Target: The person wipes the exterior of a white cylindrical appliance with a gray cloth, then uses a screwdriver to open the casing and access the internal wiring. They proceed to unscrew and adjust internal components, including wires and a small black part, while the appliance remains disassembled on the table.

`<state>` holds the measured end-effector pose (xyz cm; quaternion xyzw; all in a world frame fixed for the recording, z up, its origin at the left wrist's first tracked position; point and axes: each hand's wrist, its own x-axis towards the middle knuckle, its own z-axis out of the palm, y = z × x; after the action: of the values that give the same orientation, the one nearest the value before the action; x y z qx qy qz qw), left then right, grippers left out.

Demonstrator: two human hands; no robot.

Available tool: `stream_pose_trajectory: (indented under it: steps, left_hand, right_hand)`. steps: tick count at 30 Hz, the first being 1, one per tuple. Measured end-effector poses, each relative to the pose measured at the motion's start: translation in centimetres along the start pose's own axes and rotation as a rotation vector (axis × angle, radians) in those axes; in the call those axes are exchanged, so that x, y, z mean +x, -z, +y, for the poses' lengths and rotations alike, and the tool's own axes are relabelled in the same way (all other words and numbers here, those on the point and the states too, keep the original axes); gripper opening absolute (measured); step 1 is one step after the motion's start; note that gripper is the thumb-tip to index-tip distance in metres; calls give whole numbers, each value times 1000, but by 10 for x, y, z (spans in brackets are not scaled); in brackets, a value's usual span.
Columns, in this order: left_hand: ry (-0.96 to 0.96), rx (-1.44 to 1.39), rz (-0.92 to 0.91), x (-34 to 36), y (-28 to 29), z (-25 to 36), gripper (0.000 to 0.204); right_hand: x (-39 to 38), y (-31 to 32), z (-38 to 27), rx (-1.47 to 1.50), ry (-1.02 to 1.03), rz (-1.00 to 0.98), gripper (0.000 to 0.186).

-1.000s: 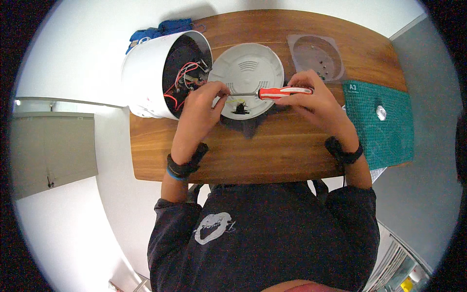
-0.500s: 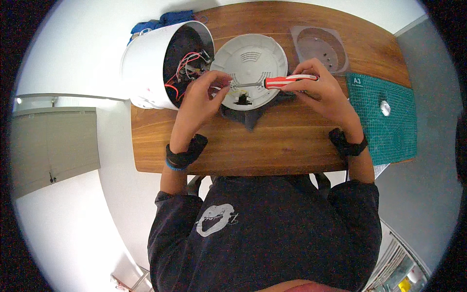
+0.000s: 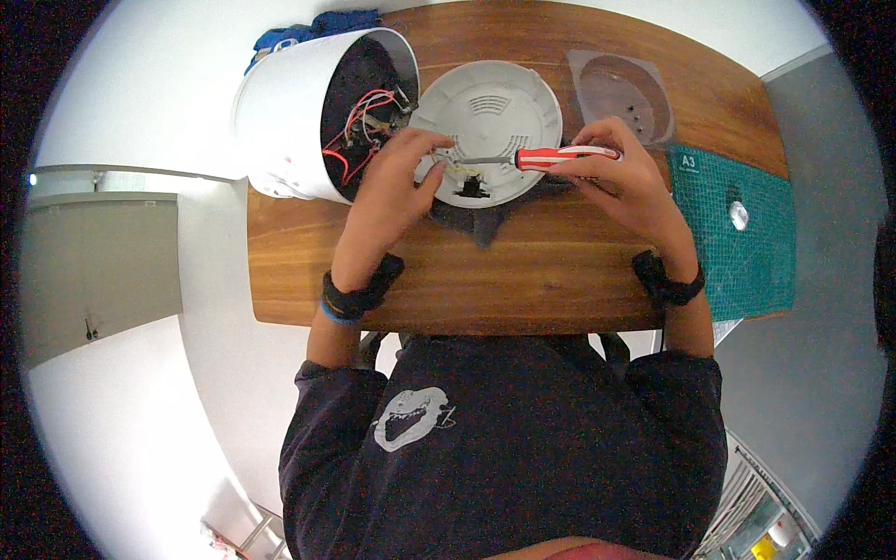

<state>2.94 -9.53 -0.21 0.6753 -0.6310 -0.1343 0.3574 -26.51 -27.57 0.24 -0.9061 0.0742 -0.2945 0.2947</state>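
Observation:
My right hand (image 3: 625,187) grips the red-and-white handle of a screwdriver (image 3: 541,159), its shaft pointing left across a round white plastic plate (image 3: 490,121) with vent slots. My left hand (image 3: 387,196) has its fingers curled near the screwdriver's tip; anything pinched in them is too small or hidden to name. Thin yellow wires and a black part (image 3: 471,187) lie in the plate's lower part, and dark cloth (image 3: 476,224) shows beneath it. Just left stands a white cylindrical housing (image 3: 280,121), open toward the plate, with red and white wires inside.
The wooden table (image 3: 523,271) holds blue cloth (image 3: 317,28) at back left, a clear shallow tray (image 3: 593,89) with several small parts at back right, and a green cutting mat (image 3: 723,252) with a silver round object (image 3: 738,215). A grey cabinet (image 3: 103,261) is at left.
The table's contents and both hands sit higher in the picture than a second ago. The screwdriver has shifted slightly right, still in my right hand; my left fingers have shifted slightly around its tip.

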Motion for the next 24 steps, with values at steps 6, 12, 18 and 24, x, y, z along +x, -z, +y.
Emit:
stream_pose_trajectory:
  steps: [6,12,18,24]
  left_hand:
    - [-79,106,24,-1,-1,3,19]
    - [-93,133,67,4,-4,4,13]
    - [-178,158,143,9,-6,13,13]
    - [-268,156,149,29,-12,46,17]
  right_hand:
    - [-1,3,-6,18,-12,9,40]
    - [-9,6,0,-1,-32,85,40]
    - [-21,17,2,-144,-111,167,40]
    - [-31,20,17,-204,-228,406,40]
